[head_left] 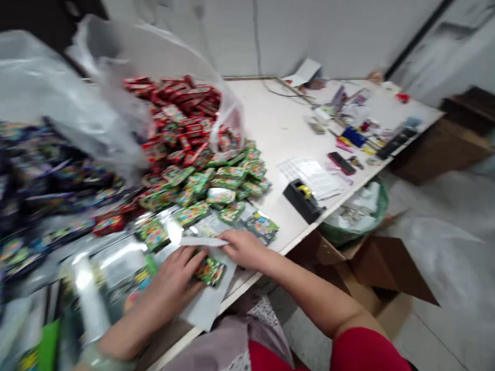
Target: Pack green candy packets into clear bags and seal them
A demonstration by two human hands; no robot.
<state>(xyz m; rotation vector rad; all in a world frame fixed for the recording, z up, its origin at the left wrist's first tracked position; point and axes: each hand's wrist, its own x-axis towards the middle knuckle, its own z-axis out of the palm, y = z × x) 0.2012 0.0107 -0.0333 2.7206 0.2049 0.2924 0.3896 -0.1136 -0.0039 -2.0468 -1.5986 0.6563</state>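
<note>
At the table's front edge, my left hand [180, 276] is closed, its fingers bent over a small green snack packet [211, 270]. Beneath them lies a pale white sheet [205, 308]; I cannot tell whether it is paper or a flat bag. My right hand [244, 249] pinches the raised white edge of this sheet, just beyond the green packet. Close to both hands are loose green packets [222, 196] in a heap and one packet on a clear sleeve [262, 225]. My right thumb and fingertips are partly hidden and blurred.
Red packets [184, 121] spill from a clear plastic bag [171, 48]; dark purple packets [44, 180] pile at left. A black tape dispenser [302, 199] stands near the table edge, with printed sheets [310, 175] behind. Below are a green-lined bin [358, 210] and an open carton [392, 265].
</note>
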